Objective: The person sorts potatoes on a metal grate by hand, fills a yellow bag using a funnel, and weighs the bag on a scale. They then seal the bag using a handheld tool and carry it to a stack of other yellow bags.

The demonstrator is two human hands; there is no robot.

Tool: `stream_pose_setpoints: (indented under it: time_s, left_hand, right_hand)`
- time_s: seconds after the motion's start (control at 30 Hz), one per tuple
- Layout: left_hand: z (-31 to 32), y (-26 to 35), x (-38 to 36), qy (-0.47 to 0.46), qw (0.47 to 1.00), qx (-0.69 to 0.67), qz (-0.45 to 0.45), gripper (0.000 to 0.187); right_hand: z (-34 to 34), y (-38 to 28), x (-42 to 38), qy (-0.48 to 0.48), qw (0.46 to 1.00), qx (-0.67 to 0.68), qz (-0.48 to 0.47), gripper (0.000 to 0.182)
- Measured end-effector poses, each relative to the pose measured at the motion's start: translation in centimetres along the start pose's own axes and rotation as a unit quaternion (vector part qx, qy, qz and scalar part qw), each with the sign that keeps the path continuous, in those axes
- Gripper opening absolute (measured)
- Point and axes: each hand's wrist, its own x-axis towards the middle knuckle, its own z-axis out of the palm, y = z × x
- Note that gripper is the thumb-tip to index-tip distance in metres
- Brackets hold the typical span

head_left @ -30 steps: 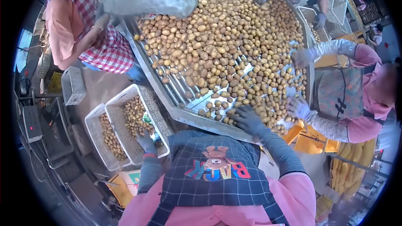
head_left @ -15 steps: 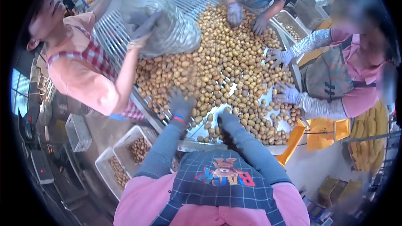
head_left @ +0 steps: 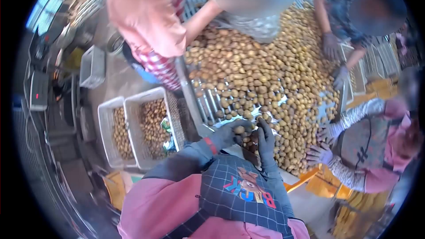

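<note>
A heap of small potatoes [head_left: 248,71] covers a slatted metal sorting table [head_left: 188,89] in front of me. My left hand [head_left: 228,135], in a dark grey glove with a red band at the wrist, is at the near edge with its fingers curled around a potato [head_left: 239,129]. Beside it, my right hand [head_left: 265,140], in a matching glove, has its fingers stretched forward against the potatoes. A few more potatoes lie between my two hands. What the right palm touches is hidden.
White crates of potatoes [head_left: 133,130] stand on the floor at left. A person in a checked apron [head_left: 155,64] leans over the table beside a large clear bag [head_left: 256,27]. Two gloved co-workers reach in from the right, near yellow sacks [head_left: 325,181].
My view has turned left. My hands have drawn together at the near edge, the left closing on a potato. The co-worker at left leans further over and the bag sits lower.
</note>
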Motion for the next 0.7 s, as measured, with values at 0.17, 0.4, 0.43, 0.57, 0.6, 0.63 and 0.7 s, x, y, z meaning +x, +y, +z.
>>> stream_pose_setpoints:
  time_s: [0.17,0.4,0.43,0.57,0.6,0.63,0.7]
  left_hand:
    - [-10.9,3.6,-16.7,0.421,0.802,0.306,0.293,0.036]
    - [-38.4,-8.3,-37.8,0.694,0.607,-0.029,0.386,0.031]
    - [-35.1,-8.3,-35.5,0.661,0.612,-0.103,0.421,0.030]
    - [-29.8,-7.9,-26.2,0.534,0.741,-0.130,0.386,0.021]
    - [-27.3,-6.1,-22.3,0.559,0.726,-0.066,0.395,0.020]
    - [-24.8,-4.4,-18.4,0.585,0.705,-0.002,0.401,0.026]
    - [-17.4,-0.3,-12.1,0.590,0.647,0.195,0.441,0.041]
  right_hand:
    - [0.1,2.9,2.2,-0.025,0.998,-0.040,0.050,0.031]
    - [8.3,-1.9,8.5,-0.189,0.929,-0.308,-0.073,0.029]
    - [10.5,-0.9,9.9,-0.202,0.913,-0.350,-0.052,0.034]
    - [15.5,-0.8,10.7,-0.248,0.818,-0.516,-0.053,0.034]
    - [14.8,-0.7,10.0,-0.302,0.805,-0.508,-0.051,0.034]
    - [13.7,-0.7,9.0,-0.354,0.789,-0.500,-0.048,0.034]
    - [10.5,-0.1,5.6,-0.329,0.814,-0.474,-0.066,0.032]
